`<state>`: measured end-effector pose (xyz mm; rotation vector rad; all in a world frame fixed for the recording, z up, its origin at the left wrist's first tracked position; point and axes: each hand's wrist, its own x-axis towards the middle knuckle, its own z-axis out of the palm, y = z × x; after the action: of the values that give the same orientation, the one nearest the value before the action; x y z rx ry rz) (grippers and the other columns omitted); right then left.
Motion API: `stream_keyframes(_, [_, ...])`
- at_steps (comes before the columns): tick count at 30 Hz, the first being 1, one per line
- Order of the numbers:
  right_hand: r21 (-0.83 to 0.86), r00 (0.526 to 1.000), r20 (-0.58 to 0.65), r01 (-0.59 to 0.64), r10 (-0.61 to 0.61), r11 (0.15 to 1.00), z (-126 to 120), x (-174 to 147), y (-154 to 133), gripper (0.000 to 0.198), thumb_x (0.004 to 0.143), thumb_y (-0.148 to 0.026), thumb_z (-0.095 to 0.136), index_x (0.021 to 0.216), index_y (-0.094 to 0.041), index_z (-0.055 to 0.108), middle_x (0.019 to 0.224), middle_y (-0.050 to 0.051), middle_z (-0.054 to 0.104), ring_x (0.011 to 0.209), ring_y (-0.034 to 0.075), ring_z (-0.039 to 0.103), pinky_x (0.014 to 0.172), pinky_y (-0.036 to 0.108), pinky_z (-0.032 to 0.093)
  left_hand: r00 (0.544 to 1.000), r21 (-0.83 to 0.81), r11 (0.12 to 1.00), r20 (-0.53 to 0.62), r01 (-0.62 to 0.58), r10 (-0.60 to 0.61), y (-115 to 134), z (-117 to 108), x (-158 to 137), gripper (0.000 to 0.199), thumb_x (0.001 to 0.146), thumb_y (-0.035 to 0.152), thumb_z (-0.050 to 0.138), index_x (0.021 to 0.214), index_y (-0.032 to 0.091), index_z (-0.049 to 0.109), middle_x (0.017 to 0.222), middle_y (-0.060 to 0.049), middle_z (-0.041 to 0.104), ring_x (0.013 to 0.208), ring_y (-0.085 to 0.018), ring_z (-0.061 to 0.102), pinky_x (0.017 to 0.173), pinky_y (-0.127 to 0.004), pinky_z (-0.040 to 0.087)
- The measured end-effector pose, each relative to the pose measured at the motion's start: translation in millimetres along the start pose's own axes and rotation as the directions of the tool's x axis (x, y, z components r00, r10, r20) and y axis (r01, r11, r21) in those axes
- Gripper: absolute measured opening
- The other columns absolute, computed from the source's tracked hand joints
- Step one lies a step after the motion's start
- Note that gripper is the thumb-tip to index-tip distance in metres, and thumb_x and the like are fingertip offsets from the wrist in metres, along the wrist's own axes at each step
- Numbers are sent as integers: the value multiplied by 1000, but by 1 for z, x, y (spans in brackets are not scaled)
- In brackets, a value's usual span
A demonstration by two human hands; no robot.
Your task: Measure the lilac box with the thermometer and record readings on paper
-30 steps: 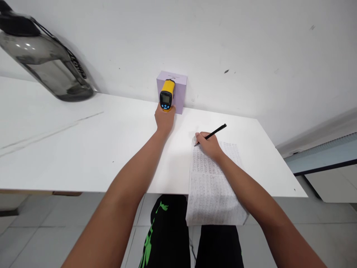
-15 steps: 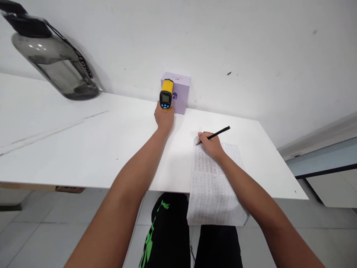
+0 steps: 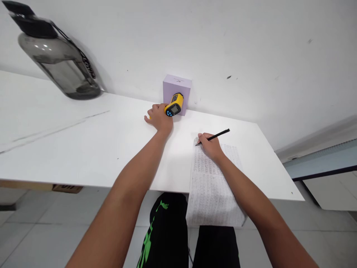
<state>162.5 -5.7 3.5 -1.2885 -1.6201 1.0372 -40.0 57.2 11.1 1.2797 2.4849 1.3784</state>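
Note:
My left hand (image 3: 161, 118) is closed around the handle of a yellow and black infrared thermometer (image 3: 175, 104), which leans over to the left with its small screen facing me. Most of the handle is hidden by the hand. Just behind the thermometer, a light purple box (image 3: 170, 88) stands upright against the wall. A black pen (image 3: 220, 134) is pinched in my right hand (image 3: 211, 146), its tip at the upper left corner of a printed or densely written sheet of paper (image 3: 208, 190). My right hand rests on that sheet, which hangs over the table's front edge.
A large grey see-through water bottle (image 3: 65, 72) with a black lid stands at the left by the wall. The white table (image 3: 83, 149) runs along the wall and ends at the right. Below its front edge are my legs (image 3: 170, 234) and a tiled floor.
The thermometer has gone from upright to tilted on its side and sits lower, as my left wrist has turned. My right hand and the pen stay in place on the paper.

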Motion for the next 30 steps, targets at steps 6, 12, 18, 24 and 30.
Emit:
stream_keyframes(6, [-3,1000,1,-2,2,1000,1,0,0,39,84,-48,56,59,-19,61,52,-2,48,50,11,42,52,27,33,1000,-20,1000,-19,-7,6,-2,3,0,32,88,18,49,107,37,67,119,-5,59,119,-27,47,109,-55,23])
stream_keyframes(12, [-13,1000,15,-13,13,1000,1,-1,-1,38,84,-48,56,60,-19,62,54,-2,51,51,12,43,52,27,34,998,-124,992,-63,-30,23,-5,4,3,26,85,18,52,98,33,68,106,-7,60,112,-30,48,99,-54,27])
stream_keyframes(18, [0,1000,9,-29,29,1000,2,0,1,38,84,-49,56,61,-19,62,53,-2,50,50,12,43,51,27,33,998,-87,996,-56,-35,30,-9,3,4,25,86,18,50,95,32,69,103,-8,58,110,-30,49,97,-53,26])
stream_keyframes(24, [2,1000,17,-15,15,1000,2,0,1,38,84,-50,56,61,-20,62,53,-2,50,51,12,43,52,27,34,999,-80,996,-42,-27,24,-7,1,3,27,87,18,47,96,32,69,105,-9,58,109,-31,48,97,-54,25])
stream_keyframes(30, [-9,1000,9,22,-22,1000,2,1,3,39,85,-50,55,61,-20,62,53,-2,50,55,14,48,56,28,37,998,-104,994,-58,-35,30,-8,3,4,24,85,21,51,96,32,70,105,-8,59,109,-30,48,98,-54,26])
